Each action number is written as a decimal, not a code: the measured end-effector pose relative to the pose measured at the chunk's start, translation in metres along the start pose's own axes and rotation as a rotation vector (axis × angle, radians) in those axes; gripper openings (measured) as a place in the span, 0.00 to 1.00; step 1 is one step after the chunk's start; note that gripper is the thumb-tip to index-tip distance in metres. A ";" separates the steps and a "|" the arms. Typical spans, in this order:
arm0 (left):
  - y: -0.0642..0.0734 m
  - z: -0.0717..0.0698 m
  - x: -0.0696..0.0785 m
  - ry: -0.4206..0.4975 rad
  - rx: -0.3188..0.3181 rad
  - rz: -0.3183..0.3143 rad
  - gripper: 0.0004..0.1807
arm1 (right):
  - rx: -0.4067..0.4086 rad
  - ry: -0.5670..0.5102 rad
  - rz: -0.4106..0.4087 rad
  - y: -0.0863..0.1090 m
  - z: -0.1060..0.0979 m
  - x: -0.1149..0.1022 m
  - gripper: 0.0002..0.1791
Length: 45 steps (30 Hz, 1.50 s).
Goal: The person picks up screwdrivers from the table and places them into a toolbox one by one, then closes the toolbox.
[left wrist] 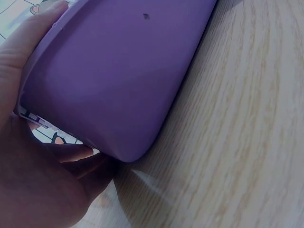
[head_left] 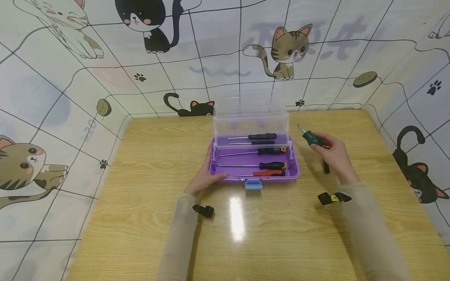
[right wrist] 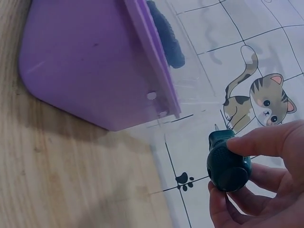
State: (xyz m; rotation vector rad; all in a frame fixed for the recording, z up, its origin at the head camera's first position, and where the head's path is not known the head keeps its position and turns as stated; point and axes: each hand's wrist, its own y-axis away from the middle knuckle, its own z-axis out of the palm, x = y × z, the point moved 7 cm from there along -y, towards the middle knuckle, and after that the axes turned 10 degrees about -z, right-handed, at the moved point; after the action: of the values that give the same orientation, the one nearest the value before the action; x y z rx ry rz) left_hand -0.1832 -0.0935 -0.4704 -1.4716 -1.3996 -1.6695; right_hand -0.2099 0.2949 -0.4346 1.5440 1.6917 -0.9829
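1. Head view: the right hand [head_left: 334,155] is pinching a green screwdriver [head_left: 311,137] above the table [head_left: 151,203], right of the purple box [head_left: 239,160]
2. The left hand [head_left: 205,176] is gripping the box's left end
3. Five more screwdrivers [head_left: 272,166] are lying inside the box

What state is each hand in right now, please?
Left hand: closed around the left end of the purple box.
Right hand: closed, holding the green-handled screwdriver.

An indoor nook: a wood-grain table [head_left: 133,203] closed in on three sides by pale walls [head_left: 218,43] printed with cartoon cats [head_left: 286,50], paw prints [head_left: 140,77] and grid lines [head_left: 240,47]. Whether home, school or office cannot be told.
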 end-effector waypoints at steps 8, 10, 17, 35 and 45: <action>-0.001 0.000 0.000 -0.001 -0.001 0.010 0.64 | -0.031 -0.022 -0.022 -0.015 -0.003 -0.011 0.28; -0.001 0.000 0.000 0.001 -0.001 0.008 0.64 | -0.041 -0.027 -0.021 -0.018 -0.003 -0.013 0.29; -0.001 -0.001 0.000 -0.003 0.007 0.008 0.64 | -0.064 -0.037 -0.007 -0.029 -0.002 -0.019 0.31; 0.000 -0.002 0.000 -0.048 0.013 -0.010 0.64 | -0.127 0.057 -0.096 -0.069 0.001 -0.046 0.28; -0.018 -0.006 -0.027 -0.023 0.042 0.026 0.66 | -0.211 0.126 -0.146 -0.092 0.008 -0.068 0.25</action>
State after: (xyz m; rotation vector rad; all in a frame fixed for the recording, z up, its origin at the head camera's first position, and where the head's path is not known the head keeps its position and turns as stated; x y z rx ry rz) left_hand -0.1940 -0.0995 -0.5013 -1.4833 -1.4131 -1.6021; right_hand -0.2944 0.2504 -0.3713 1.3848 1.9516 -0.7620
